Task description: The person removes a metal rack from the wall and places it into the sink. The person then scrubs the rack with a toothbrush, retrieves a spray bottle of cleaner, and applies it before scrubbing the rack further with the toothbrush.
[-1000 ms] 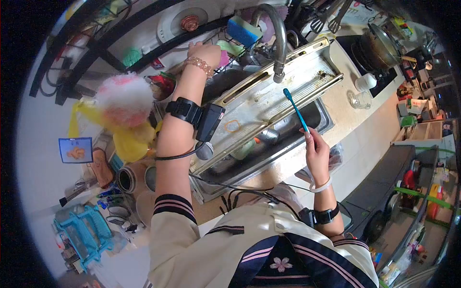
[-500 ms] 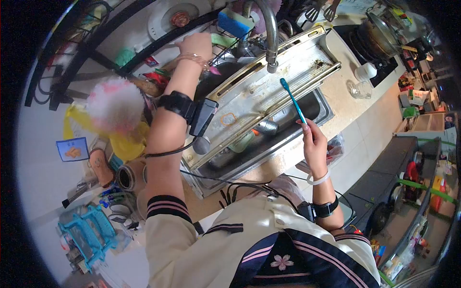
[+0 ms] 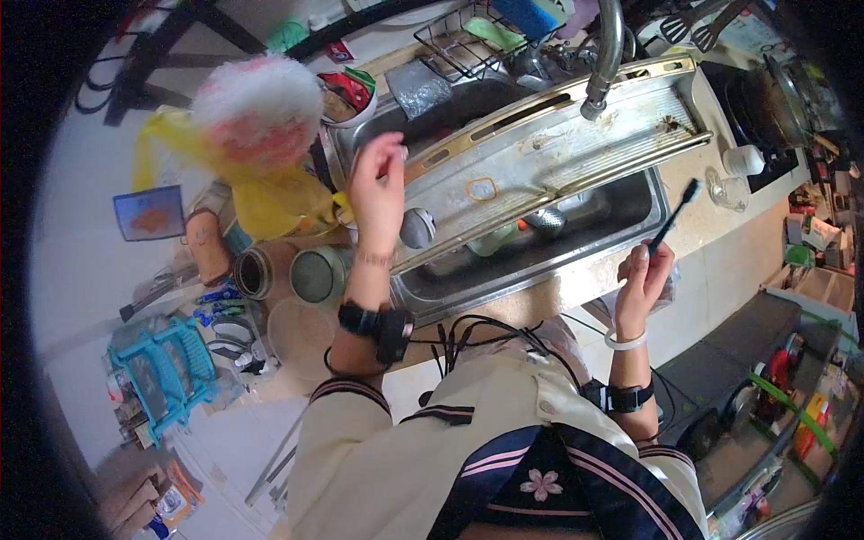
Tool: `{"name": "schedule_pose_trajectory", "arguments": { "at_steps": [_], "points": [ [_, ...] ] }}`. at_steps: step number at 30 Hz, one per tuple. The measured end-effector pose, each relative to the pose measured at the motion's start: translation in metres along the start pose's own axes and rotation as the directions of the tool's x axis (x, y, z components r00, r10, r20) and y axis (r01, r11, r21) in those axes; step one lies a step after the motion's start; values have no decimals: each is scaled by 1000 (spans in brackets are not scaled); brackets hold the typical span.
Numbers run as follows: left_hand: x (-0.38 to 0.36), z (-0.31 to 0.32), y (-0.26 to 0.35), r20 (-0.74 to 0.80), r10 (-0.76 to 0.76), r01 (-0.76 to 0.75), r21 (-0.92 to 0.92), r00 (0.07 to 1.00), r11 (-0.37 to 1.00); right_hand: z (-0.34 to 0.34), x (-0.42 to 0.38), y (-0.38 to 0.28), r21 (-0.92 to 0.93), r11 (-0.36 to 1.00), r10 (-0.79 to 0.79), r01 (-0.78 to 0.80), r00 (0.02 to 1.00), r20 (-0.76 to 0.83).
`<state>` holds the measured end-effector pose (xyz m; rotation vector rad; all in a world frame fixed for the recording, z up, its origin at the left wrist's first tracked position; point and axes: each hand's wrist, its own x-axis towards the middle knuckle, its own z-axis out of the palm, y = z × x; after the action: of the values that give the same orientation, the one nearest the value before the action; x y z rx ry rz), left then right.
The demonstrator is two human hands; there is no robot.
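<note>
My right hand (image 3: 646, 274) holds a dark teal toothbrush (image 3: 670, 220) by its handle, bristle end up, over the counter edge right of the sink. My left hand (image 3: 378, 193) hovers by the left end of a long ribbed metal panel (image 3: 526, 166), its fingers loosely bent and apart, with no object visible in them. The panel lies across the double sink, with brown grime at its right end and an orange ring (image 3: 481, 189) on it. A curved faucet (image 3: 608, 63) hangs over the panel. Below the panel, the near basin (image 3: 621, 205) holds a perforated metal item (image 3: 547, 219).
A wire rack (image 3: 450, 45) with a blue sponge (image 3: 526, 16) stands behind the sink. At left are a fluffy pink-white duster (image 3: 256, 108), a yellow bag (image 3: 279, 202) and open jars (image 3: 315, 274). A glass jar (image 3: 727, 189) and white bottle (image 3: 743, 160) stand right.
My left hand has come back from the wire rack to the panel's left end. My right hand has lifted the toothbrush off the panel and rightward. The view has shifted.
</note>
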<state>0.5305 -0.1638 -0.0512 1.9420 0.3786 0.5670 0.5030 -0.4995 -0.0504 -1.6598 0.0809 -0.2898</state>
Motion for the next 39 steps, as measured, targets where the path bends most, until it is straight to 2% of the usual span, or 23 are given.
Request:
{"name": "schedule_pose_trajectory", "arguments": {
  "at_steps": [2, 4, 6, 7, 8, 9, 12, 13, 16, 17, 19, 21, 22, 23, 24, 26, 27, 28, 29, 32, 35, 37, 39],
  "points": [
    [-39, -7, 7, 49, 120, -123, 56, 992, 991, -9, -4, 15, -30, 999, 36, -35, 999, 32],
    [-76, -3, 24, 200, 197, -176, -118, 960, 977, -7, -6, 18, -24, 997, 70, -69, 997, 23],
    [-104, 6, 26, 511, 163, -80, -181, 844, 980, -8, -7, 21, -41, 995, 91, -90, 996, 7],
    [-117, 15, 20, 620, 154, -95, -128, 769, 987, -11, -9, 24, -49, 993, 104, -104, 995, -9],
    [-126, 25, 18, 679, 139, -84, -114, 721, 990, -15, -11, 27, -21, 990, 142, -142, 990, -5],
    [-132, 37, 17, 737, 126, -78, -100, 664, 992, -19, -14, 31, -70, 992, 108, -109, 994, -15],
    [-152, 81, -4, 774, 107, -22, -119, 624, 993, -31, -27, 39, -71, 987, 141, -144, 989, -45],
    [-154, 94, -9, 809, 64, -37, -53, 585, 998, -37, -33, 39, -82, 979, 182, -184, 983, -36],
    [-150, 137, -22, 894, -79, -105, 139, 442, 985, -53, -51, 60, -12, 976, 215, -219, 966, -141],
    [-150, 154, -33, 894, -92, -113, 157, 439, 981, -59, -56, 65, 13, 974, 223, -224, 961, -165],
    [-139, 184, -29, 870, -297, -109, 365, 395, 924, -72, -68, 81, 40, 965, 263, -261, 937, -229],
    [-142, 209, -72, 835, -93, -195, 233, 542, 953, -84, -78, 95, 25, 963, 266, -270, 924, -276],
    [-138, 219, -83, 823, -199, -59, 271, 532, 961, -90, -81, 100, 27, 965, 258, -263, 918, -302],
    [-136, 223, -114, 814, -41, -187, 181, 579, 966, -95, -85, 106, 28, 966, 250, -256, 911, -328],
    [-127, 227, -131, 856, 80, -343, 117, 511, 932, -98, -86, 111, 47, 969, 242, -241, 903, -355],
    [-116, 236, -155, 875, 143, -444, 89, 463, 892, -110, -94, 123, 113, 975, 219, -190, 897, -383],
    [-114, 239, -166, 860, 89, -399, 139, 502, 906, -118, -100, 122, 292, 925, 346, -243, 855, -385],
    [-112, 240, -182, 842, 34, -352, 188, 539, 917, -123, -98, 123, 345, 908, 364, -236, 851, -377],
    [-108, 240, -198, 853, -18, -328, 220, 521, 919, -129, -95, 125, 395, 891, 376, -223, 850, -368],
    [-98, 240, -238, 861, -162, -258, 317, 482, 913, -139, -92, 136, 351, 912, 348, -213, 855, -385],
    [-92, 253, -237, 764, -315, -223, 507, 563, 833, -144, -88, 141, 299, 925, 342, -232, 853, -395],
    [-85, 263, -220, 527, -470, -151, 763, 708, 628, -143, -91, 143, 358, 902, 385, -240, 822, -420],
    [-78, 269, -198, 193, -564, 41, 926, 803, 375, -153, -98, 143, 448, 847, 442, -286, 847, -295]
  ]
}}
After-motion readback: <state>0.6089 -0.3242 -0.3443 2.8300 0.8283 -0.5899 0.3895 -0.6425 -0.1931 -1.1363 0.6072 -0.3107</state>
